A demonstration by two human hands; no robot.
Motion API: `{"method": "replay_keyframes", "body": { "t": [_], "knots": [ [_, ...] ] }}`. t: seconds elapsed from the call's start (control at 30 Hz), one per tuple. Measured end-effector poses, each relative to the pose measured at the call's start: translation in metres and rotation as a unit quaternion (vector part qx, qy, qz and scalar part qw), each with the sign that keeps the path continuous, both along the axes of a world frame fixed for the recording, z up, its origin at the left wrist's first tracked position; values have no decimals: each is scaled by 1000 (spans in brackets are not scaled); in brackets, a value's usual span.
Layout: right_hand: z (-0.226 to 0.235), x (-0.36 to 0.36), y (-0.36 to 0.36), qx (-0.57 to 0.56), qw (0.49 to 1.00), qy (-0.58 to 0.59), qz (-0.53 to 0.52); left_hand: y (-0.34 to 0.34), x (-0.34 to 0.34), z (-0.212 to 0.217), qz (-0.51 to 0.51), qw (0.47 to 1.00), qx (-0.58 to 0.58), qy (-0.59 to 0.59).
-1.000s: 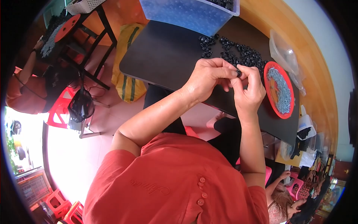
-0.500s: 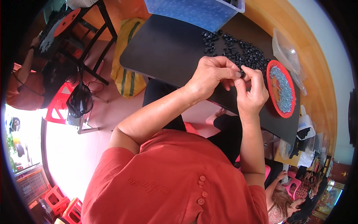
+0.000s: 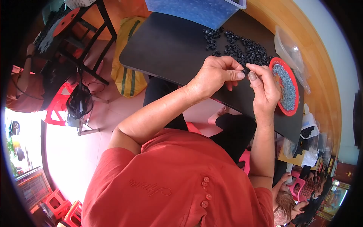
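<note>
– Where are the hands on your feed?
– I have both right of centre in the upper half of the frame. The left hand [image 3: 216, 73] points right, with the tips of its thumb and forefinger brought close together. The right hand [image 3: 267, 90] faces it, its forefinger and thumb slightly parted, the two sets of fingertips just beside each other.
– Is anything gripped?
– I can't tell, for either hand. I get a dark spot among the fingertips, but from this distance I can't separate it from what lies behind.
– And what lies behind?
– A loose heap of small, rounded, glossy black pieces [image 3: 254, 51], plastic by their look, in the upper right. It spreads over a dark, flat-topped table [image 3: 162, 45], just beyond the fingertips.
– What borders the heap?
– Above it I see a translucent blue plastic bin [image 3: 193, 12], cut off by the top edge. To its lower right sits a round red dish [image 3: 278, 60] holding fine grey-blue bits [image 3: 289, 90]; the right hand overlaps the dish's left side in my view.
– Anything on the left?
– A yellow sack with dark green stripes [image 3: 130, 81] near the table's left end, and another person's hand [image 3: 30, 49] at the upper left.
</note>
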State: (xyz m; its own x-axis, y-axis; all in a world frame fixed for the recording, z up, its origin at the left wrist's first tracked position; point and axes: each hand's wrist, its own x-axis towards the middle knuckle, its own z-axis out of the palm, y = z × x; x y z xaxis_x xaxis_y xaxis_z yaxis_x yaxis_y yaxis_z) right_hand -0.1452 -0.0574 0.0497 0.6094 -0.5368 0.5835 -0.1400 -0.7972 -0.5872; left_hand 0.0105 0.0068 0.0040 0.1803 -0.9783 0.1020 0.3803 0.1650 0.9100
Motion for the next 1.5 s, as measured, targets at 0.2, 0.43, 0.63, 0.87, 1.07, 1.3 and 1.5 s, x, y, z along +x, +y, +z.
{"method": "replay_keyframes", "body": {
  "t": [0.2, 0.43, 0.63, 0.87, 1.07, 1.3, 1.5],
  "knots": [
    [11, -7, -9, -46, 994, 82, 58, -1, -2, -3, -7, 999, -16, -41],
    [11, -10, -13, -53, 989, 105, 91, 0, -2, -3, -13, 996, -9, -88],
    [-4, -14, -19, -6, 992, 78, 94, 3, -9, -4, 32, 990, -36, -129],
    [-14, -7, -9, 88, 995, 32, 24, 4, -13, -11, 175, 917, -155, -324],
    [-23, -1, -9, 160, 987, -27, 3, 2, -8, -2, 65, 990, -1, -128],
    [-15, -6, -14, 37, 997, 27, 56, 3, -3, -3, 22, 997, 2, -74],
    [-17, -5, -13, 0, 998, 44, 53, 4, -3, -4, 3, 998, 10, -70]
  ]
}}
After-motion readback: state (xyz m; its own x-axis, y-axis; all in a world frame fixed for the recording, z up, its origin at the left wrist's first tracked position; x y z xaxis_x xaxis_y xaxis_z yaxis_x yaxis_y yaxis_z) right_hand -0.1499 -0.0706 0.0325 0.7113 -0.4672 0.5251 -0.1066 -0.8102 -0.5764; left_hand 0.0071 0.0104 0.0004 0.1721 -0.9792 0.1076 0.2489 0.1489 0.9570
